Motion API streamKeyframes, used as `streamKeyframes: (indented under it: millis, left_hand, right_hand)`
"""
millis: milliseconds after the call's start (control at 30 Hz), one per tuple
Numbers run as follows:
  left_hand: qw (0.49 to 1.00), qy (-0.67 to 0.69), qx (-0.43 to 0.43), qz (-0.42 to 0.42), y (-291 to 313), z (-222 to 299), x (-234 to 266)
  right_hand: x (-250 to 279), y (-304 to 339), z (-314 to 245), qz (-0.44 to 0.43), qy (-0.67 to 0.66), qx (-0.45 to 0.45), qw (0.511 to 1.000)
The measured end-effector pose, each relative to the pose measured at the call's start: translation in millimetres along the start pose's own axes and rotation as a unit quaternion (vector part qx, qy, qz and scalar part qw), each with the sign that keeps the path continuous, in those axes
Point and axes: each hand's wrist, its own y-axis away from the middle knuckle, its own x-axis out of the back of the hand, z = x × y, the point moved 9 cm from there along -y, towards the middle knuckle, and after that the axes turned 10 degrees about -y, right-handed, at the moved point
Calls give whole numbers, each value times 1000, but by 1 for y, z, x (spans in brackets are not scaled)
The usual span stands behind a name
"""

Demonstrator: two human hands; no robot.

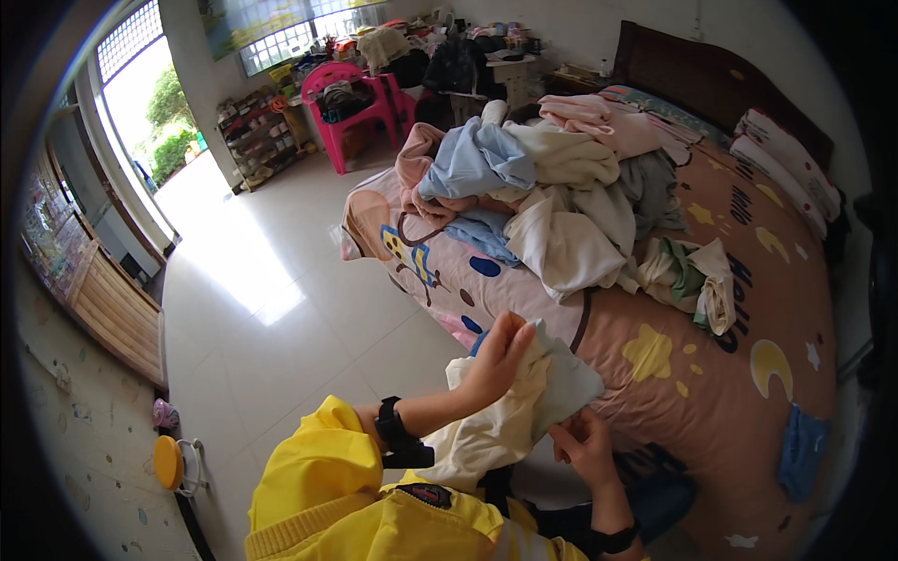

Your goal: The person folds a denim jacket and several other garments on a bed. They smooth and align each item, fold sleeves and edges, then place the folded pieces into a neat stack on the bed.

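Note:
In front of me, over the near side of the bed, I hold up a cream garment [477, 435] with a pale grey-blue panel [568, 381]. My left hand [500, 357] is closed on its upper edge, fingers curled into the cloth. Lower down, the fingers of my right hand [584, 445] pinch the corner of the grey-blue part. The rest of the cream cloth hangs down towards my lap. Its exact kind cannot be made out.
A heap of loose clothes [561, 224] covers the bed's far part, with a cream-and-green garment [687, 280] beside it. Folded blue cloth [803, 451] lies at the bed's right edge. Beyond are a pink chair [351, 112], a shoe rack [257, 140] and an open doorway [168, 112].

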Motion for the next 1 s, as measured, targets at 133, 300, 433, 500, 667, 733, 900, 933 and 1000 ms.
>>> streamKeyframes:
  millis: [133, 300, 433, 500, 667, 733, 900, 933, 1000]
  left_hand:
    - [980, -123, -83, -135, 41, -11, -41]
    - [909, -212, -198, -300, 82, -19, -82]
    - [921, -193, -149, -305, 96, -34, -87]
    - [918, -211, -133, -309, 100, -43, -88]
    - [912, -239, -149, -297, 101, -54, -86]
    - [936, -192, -52, -291, 98, -71, -82]
    - [907, -244, -51, -339, 107, -87, -91]
    - [896, -267, -61, -350, 109, -90, -92]
    - [879, -286, -98, -369, 114, -91, -97]
  right_hand:
    - [-7, 3, 6, 13, -79, -25, 996]
    - [13, 1, 38, 115, -111, -16, 987]
    - [24, 2, 71, 128, -93, -55, 986]
    - [28, 4, 83, 124, -102, -62, 985]
    - [30, 10, 94, 86, -70, -46, 993]
    - [26, 12, 96, 65, -44, -44, 996]
    - [16, 14, 95, 20, 109, -37, 993]
    - [16, 15, 94, 17, 144, -38, 989]
    - [15, 18, 95, 11, 211, -54, 976]
